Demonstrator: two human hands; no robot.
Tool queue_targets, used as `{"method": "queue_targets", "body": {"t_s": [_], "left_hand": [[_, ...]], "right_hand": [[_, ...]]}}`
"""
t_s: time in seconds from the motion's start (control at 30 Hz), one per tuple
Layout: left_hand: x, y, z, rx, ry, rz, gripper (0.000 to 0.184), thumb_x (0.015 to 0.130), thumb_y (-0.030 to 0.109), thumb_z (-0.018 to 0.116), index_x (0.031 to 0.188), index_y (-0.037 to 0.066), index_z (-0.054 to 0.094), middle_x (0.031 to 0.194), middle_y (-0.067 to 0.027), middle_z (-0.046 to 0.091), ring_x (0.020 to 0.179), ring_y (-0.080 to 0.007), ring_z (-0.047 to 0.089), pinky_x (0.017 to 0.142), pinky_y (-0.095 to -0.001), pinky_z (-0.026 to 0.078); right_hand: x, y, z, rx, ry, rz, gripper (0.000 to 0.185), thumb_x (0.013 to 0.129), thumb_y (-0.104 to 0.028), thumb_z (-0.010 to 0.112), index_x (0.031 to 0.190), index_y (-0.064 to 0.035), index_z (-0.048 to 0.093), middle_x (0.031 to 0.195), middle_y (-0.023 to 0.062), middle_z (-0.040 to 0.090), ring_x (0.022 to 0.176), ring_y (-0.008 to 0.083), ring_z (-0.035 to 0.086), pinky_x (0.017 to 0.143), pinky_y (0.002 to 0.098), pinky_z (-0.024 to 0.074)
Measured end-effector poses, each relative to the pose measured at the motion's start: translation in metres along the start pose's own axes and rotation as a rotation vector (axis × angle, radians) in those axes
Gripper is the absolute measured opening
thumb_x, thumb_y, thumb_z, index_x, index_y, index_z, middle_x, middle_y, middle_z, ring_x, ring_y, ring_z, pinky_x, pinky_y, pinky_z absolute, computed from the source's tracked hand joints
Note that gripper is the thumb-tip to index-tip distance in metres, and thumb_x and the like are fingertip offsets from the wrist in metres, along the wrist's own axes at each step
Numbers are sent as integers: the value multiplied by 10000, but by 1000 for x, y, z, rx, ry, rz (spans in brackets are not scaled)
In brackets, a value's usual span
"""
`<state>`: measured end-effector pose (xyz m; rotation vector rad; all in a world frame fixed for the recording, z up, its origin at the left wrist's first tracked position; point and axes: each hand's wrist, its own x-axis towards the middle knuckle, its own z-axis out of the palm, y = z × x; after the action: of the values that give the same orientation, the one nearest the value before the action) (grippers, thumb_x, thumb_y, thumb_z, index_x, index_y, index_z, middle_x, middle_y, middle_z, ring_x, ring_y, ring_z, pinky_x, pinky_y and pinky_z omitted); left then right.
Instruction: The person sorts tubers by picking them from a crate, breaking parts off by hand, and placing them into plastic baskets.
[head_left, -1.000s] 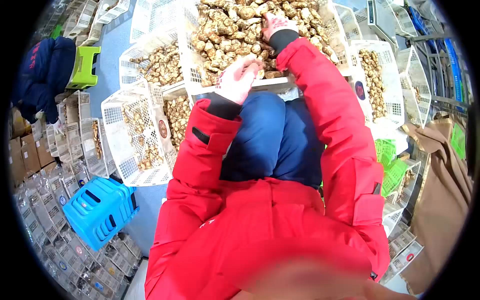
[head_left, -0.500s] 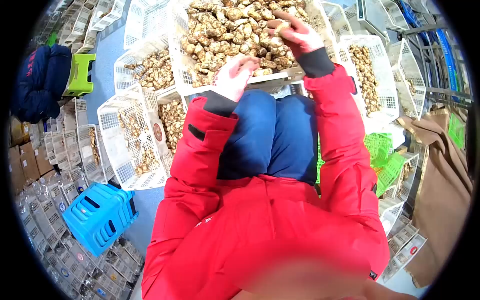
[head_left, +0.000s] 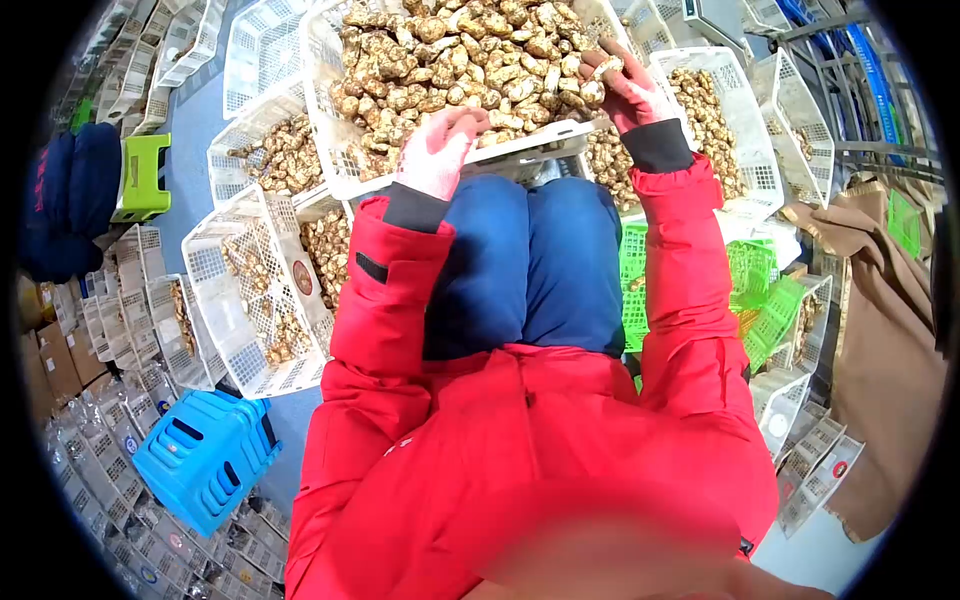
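Note:
A big white crate (head_left: 330,130) stands in front of my knees, heaped with brown-and-white mushrooms (head_left: 470,60). Over its right front corner, my right hand (head_left: 635,95) is closed around a single mushroom (head_left: 606,68), pinched at the fingertips. My left hand (head_left: 438,145) is above the crate's front rim, close to the pile's lower left part. Its fingers are loosely bent and apart from the thumb, with nothing visible in them.
Smaller white crates with mushrooms stand at left (head_left: 255,290) and right (head_left: 725,130). Green baskets (head_left: 760,275) are by my right arm. A blue stool (head_left: 205,455) and a green stool (head_left: 145,175) stand at left. Brown cloth (head_left: 880,350) hangs at right.
My right hand has moved from over the pile toward the right side of the crate, holding a mushroom. My left hand has drawn slightly back and left. The view has shifted a little.

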<state>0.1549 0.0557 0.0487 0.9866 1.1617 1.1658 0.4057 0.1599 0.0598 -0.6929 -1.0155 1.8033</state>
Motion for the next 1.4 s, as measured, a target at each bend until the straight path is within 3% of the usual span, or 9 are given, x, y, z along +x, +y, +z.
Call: {"method": "queue_targets", "body": {"t_s": [0.3,0.37,0.47,0.6,0.8,0.97,1.1,1.27,1.4], "left_hand": [[4,-5,-12,-78,46,13,349,887,243,467,1090,-40,482,985,-113,593,774,-102,524,707,-212,423],[11,-17,-16,-68,6,23,348,888,241,462,1091,-41,480,981,-114,595,775,-103,525,707,-211,423],[3,-5,-11,-12,38,69,327,893,213,446,1077,-54,481,968,-114,598,872,-127,550,741,-222,425],[0,-3,-20,53,54,46,315,894,212,447,1080,-38,492,978,-116,600,879,-130,560,753,-223,414],[1,-5,-32,-84,86,58,295,887,176,460,1079,-45,493,983,-117,592,898,-127,543,753,-210,403],[4,-12,-34,-71,5,-31,327,892,212,470,1103,-39,476,1021,-117,576,934,-153,549,784,-233,408],[-1,-5,-42,-120,66,-59,389,891,261,469,1131,-44,449,1015,-125,572,944,-157,543,801,-248,413],[10,-15,-28,-146,75,-49,461,877,320,491,1147,-49,431,1047,-143,554,943,-172,546,759,-256,441],[22,4,-4,-616,-127,-293,355,882,262,454,1146,27,420,1025,-174,586,816,-227,608,558,-246,460]], "right_hand": [[-34,-26,-106,-666,296,303,439,794,-73,551,1214,-9,439,1078,146,562,922,165,551,764,246,428],[-17,-17,-102,-1131,328,27,418,798,-94,582,1192,-11,470,1082,113,564,959,167,540,824,269,432],[51,4,-42,-936,102,-106,392,786,-175,590,1145,-31,520,1007,96,603,891,140,562,765,225,437],[133,69,49,-1803,-172,84,414,789,-403,518,1117,-154,549,1050,94,591,952,233,569,788,372,454],[159,106,60,-1946,-136,-324,400,747,-310,603,1116,-194,499,1022,95,579,940,254,560,761,377,467],[165,118,65,-2131,-122,-85,368,765,-175,563,1123,-228,494,1042,64,579,998,226,549,799,366,460],[163,97,49,-1609,-92,3,452,744,-158,565,1187,-215,491,974,33,617,887,195,591,791,296,461],[98,45,39,-157,-197,212,540,752,-72,602,1257,-58,411,848,-2,562,823,95,552,791,252,455],[62,48,48,167,-321,190,587,756,-101,619,1277,-22,361,821,5,529,747,100,516,730,250,440]]}}
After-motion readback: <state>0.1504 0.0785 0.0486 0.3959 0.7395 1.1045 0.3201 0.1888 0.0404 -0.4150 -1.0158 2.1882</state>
